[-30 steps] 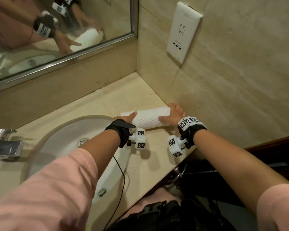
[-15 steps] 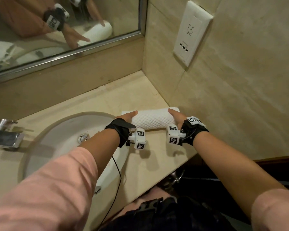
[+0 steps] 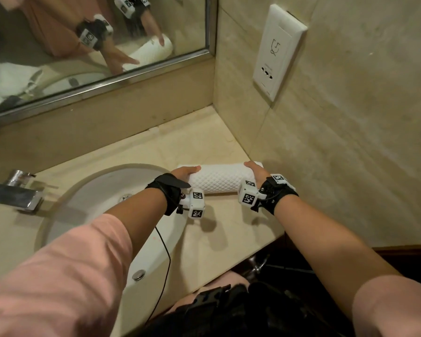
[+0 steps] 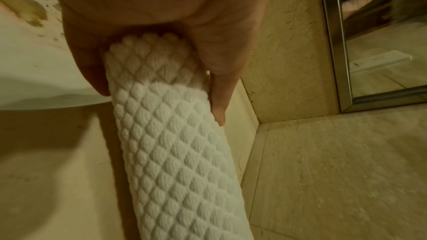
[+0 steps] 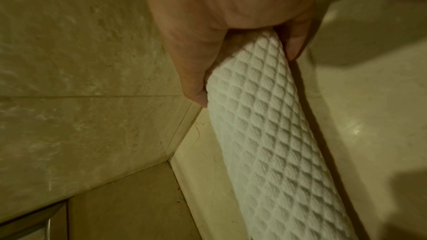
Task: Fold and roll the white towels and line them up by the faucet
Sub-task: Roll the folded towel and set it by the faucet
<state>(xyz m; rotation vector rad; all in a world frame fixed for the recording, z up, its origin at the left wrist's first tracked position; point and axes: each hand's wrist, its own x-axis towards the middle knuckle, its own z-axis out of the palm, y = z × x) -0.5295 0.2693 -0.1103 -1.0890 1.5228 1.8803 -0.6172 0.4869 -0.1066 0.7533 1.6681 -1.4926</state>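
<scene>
A white towel with a diamond weave is rolled into a tight cylinder. It lies crosswise over the beige counter, right of the sink, with its right end close to the side wall. My left hand grips the roll's left end, thumb on one side and fingers on the other, as the roll shows in the left wrist view. My right hand grips the right end of the roll the same way. I cannot tell whether the roll touches the counter. The chrome faucet stands at the far left.
The oval sink lies between the faucet and the roll. A mirror runs along the back wall and reflects a crumpled white towel. A wall socket is on the right wall. A black cable hangs by the counter's front edge.
My right hand has slid from the top of the roll's right end to grip that end from the side. The left hand has stayed on the left end.
</scene>
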